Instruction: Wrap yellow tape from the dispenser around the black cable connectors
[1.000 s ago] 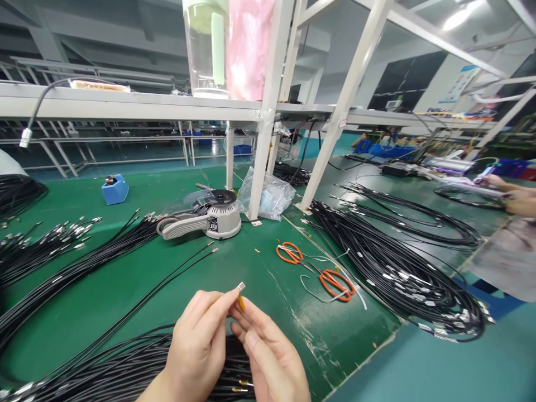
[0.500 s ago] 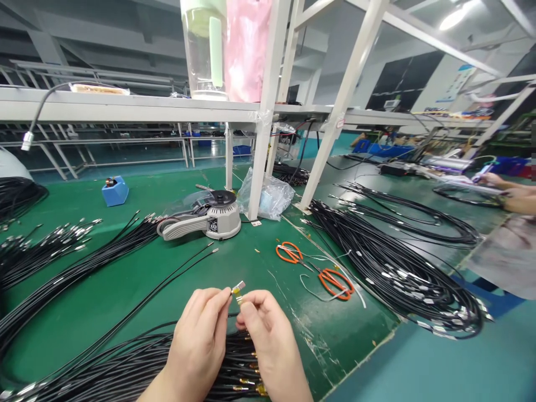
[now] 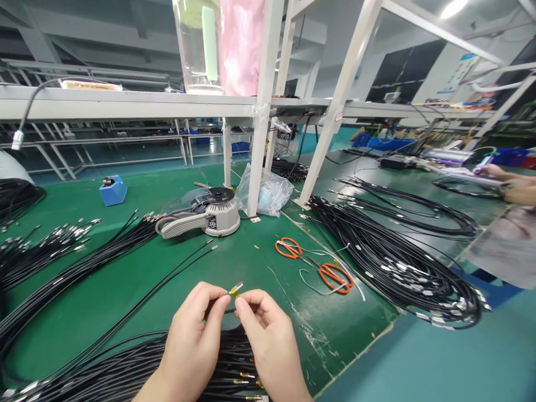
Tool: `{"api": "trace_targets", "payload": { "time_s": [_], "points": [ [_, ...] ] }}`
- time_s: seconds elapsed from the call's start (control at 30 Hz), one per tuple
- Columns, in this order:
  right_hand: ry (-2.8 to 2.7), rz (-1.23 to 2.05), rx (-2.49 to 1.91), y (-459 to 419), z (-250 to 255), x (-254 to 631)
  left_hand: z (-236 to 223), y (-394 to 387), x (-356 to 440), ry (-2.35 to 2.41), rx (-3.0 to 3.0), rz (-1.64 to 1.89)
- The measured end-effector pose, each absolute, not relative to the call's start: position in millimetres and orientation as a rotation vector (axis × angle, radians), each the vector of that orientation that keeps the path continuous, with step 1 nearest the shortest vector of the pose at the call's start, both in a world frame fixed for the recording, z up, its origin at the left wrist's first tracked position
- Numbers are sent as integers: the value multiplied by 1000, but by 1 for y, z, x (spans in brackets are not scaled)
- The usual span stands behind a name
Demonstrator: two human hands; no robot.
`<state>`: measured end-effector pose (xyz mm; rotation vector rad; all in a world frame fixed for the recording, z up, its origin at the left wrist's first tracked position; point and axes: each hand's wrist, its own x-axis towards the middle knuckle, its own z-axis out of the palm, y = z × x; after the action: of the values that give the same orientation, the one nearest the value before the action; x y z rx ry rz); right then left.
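Note:
Between my hands, low in the middle of the head view, is the end of a thin black cable with a small silver connector point(image 3: 238, 286). My left hand point(image 3: 193, 329) pinches the cable just behind that connector. A small piece of yellow tape point(image 3: 235, 292) goes round or lies against the connector's base. Thumb and forefinger of my right hand point(image 3: 268, 329) are closed on the tape's loose end. Beneath both hands lies a bundle of black cables point(image 3: 121, 363), several of its ends showing yellow tape.
A grey tape dispenser point(image 3: 221, 215) stands ahead. Two orange-handled scissors point(image 3: 335, 278) lie to the right, before a large black cable coil point(image 3: 402, 273). More cables point(image 3: 84, 268) spread left, near a blue holder point(image 3: 113, 191). A white shelf post point(image 3: 260, 123) rises ahead. Another person's arm point(image 3: 519, 190) shows far right.
The yellow tape has come against the connector's base, and my right fingertips have moved up close to it. My left thumb and fingers have shifted their pinch. The view has shifted slightly.

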<state>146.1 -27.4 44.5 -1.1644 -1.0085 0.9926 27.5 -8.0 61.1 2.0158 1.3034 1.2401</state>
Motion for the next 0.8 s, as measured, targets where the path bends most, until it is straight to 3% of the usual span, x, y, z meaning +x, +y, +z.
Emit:
{"api": "trace_targets", "payload": {
  "time_s": [0.3,0.8],
  "points": [
    [-1050,1021,-1205,-30,57,148,65,-9,28,1306,1478,999],
    [-1062,1026,-1160,-27,62,148,64,-6,29,938,1063,986]
  ]
}}
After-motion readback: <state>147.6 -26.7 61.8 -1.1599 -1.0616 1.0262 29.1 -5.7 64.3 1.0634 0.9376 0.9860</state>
